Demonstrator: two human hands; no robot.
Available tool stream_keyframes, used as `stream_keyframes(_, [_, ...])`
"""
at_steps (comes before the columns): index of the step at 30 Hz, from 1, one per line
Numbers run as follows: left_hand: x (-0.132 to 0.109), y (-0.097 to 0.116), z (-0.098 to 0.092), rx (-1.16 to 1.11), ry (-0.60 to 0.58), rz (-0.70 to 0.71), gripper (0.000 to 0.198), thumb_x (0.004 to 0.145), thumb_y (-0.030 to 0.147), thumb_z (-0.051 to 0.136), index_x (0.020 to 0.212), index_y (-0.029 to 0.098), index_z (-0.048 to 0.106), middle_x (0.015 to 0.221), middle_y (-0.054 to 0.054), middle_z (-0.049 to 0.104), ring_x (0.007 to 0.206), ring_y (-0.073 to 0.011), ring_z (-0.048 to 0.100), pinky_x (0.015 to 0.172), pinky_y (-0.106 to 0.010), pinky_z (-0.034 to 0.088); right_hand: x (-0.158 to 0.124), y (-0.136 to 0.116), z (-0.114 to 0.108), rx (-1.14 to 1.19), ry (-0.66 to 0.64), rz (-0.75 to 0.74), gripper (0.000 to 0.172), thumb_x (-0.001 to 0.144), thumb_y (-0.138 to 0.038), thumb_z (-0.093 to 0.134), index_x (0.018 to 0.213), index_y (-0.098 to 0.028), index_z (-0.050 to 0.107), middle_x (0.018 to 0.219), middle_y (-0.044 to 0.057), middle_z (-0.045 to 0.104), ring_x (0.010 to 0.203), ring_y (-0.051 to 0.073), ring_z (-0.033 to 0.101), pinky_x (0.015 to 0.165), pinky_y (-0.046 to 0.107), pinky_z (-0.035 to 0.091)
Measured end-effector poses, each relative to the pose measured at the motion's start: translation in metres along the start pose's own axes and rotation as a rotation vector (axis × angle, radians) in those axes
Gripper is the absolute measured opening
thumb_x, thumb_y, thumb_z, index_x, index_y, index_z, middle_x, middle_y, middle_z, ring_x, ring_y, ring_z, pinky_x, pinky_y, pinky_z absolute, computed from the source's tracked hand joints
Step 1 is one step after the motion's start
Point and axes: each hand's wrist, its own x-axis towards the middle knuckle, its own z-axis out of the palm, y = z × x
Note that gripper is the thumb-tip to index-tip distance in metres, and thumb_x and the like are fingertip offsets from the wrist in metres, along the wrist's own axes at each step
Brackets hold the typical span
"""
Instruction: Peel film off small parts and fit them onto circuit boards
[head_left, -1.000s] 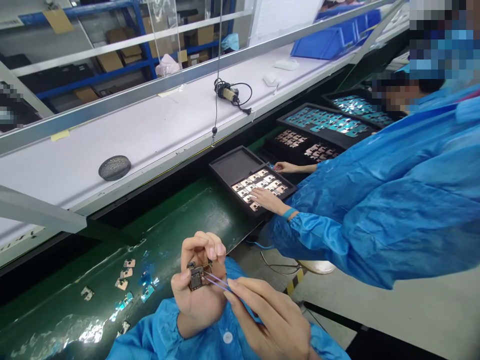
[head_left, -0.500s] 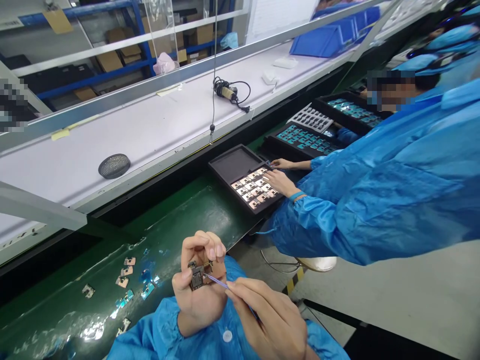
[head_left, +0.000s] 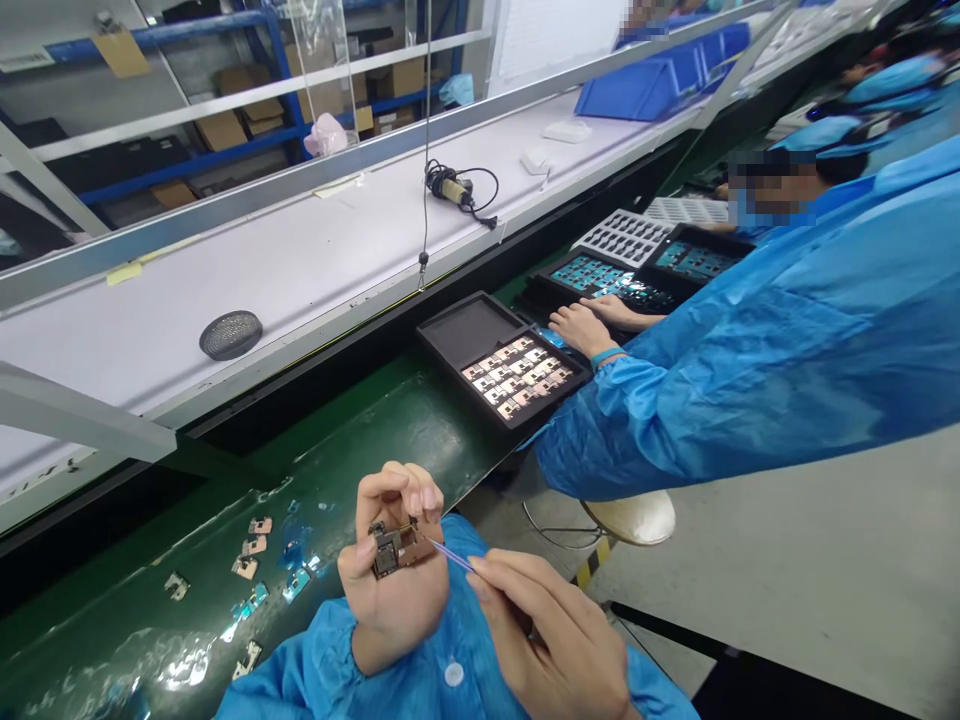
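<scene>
My left hand [head_left: 397, 590] holds a small circuit board [head_left: 388, 553] between thumb and fingers, its dark, component-covered face turned up and a copper-coloured part extending to the right. In my right hand [head_left: 551, 625] is a pair of thin purple tweezers [head_left: 452, 556], gripped between thumb and fingers. Their tips point at the right part of the board; whether they touch it I cannot tell. Left of my hands, several loose boards [head_left: 255, 545] lie on the green work surface [head_left: 360, 430], some copper-coloured, some with blue film.
Ahead stands a black tray [head_left: 472, 330] with rows of copper-coloured boards. A co-worker's hands [head_left: 581, 328] are beside it, near a tray of blue-filmed boards [head_left: 592, 272]. A round black mesh dish [head_left: 231, 334] and a corded tool [head_left: 454, 188] lie on the white shelf.
My right hand and the tweezers have shifted slightly right, their tips moving away from the dark part of the board. The co-worker's hands have moved right from the copper-coloured boards toward the blue-filmed ones.
</scene>
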Motion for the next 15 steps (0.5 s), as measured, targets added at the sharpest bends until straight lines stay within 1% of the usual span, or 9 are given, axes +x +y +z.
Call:
stream_keyframes(3, [0.003, 0.0, -0.011, 0.102, -0.083, 0.044, 0.034, 0.08, 0.045, 0.058, 0.096, 0.019, 0.073, 0.078, -0.003, 0.05, 0.075, -0.0183, 0.048, 0.068, -0.029, 0.043, 0.0, 0.002, 0.0, 0.12, -0.032, 0.1, 0.009, 0.093, -0.011, 0.065, 0.094, -0.017, 0.072, 0.08, 0.004, 0.074, 0.062, 0.013, 0.072, 0.053, 0.02, 0.058])
stream_keyframes(6, [0.007, 0.0, -0.029, 0.332, -0.181, 0.192, 0.021, 0.082, 0.038, 0.063, 0.087, 0.02, 0.072, 0.077, -0.004, 0.052, 0.073, -0.0191, 0.048, 0.067, -0.031, 0.042, 0.001, 0.004, 0.0, 0.214, -0.054, 0.186, 0.012, 0.091, -0.009, 0.066, 0.095, -0.018, 0.073, 0.081, 0.004, 0.073, 0.061, 0.013, 0.071, 0.052, 0.02, 0.059])
stream_keyframes(9, [0.009, 0.0, -0.044, 0.519, -0.206, 0.332, 0.009, 0.083, 0.03, 0.066, 0.082, 0.022, 0.07, 0.073, -0.003, 0.053, 0.073, -0.0196, 0.047, 0.069, -0.033, 0.04, 0.004, 0.004, -0.001, 0.223, -0.022, 0.211, 0.012, 0.09, -0.009, 0.067, 0.096, -0.017, 0.074, 0.081, 0.004, 0.073, 0.062, 0.014, 0.071, 0.051, 0.02, 0.059])
stream_keyframes(11, [0.008, -0.001, -0.049, 0.57, -0.203, 0.342, 0.007, 0.082, 0.029, 0.068, 0.08, 0.022, 0.07, 0.07, -0.002, 0.052, 0.071, -0.019, 0.046, 0.068, -0.032, 0.039, 0.006, 0.003, -0.002, 0.213, -0.003, 0.206, 0.011, 0.09, -0.009, 0.068, 0.095, -0.017, 0.074, 0.081, 0.004, 0.072, 0.063, 0.014, 0.072, 0.052, 0.02, 0.058])
stream_keyframes(15, [0.006, -0.005, -0.053, 0.601, -0.224, 0.248, 0.009, 0.085, 0.029, 0.069, 0.083, 0.022, 0.073, 0.073, -0.002, 0.055, 0.074, -0.0189, 0.048, 0.069, -0.031, 0.039, 0.005, 0.004, 0.0, 0.198, 0.02, 0.178, 0.009, 0.091, -0.01, 0.068, 0.094, -0.016, 0.073, 0.081, 0.004, 0.072, 0.064, 0.014, 0.072, 0.053, 0.02, 0.059])
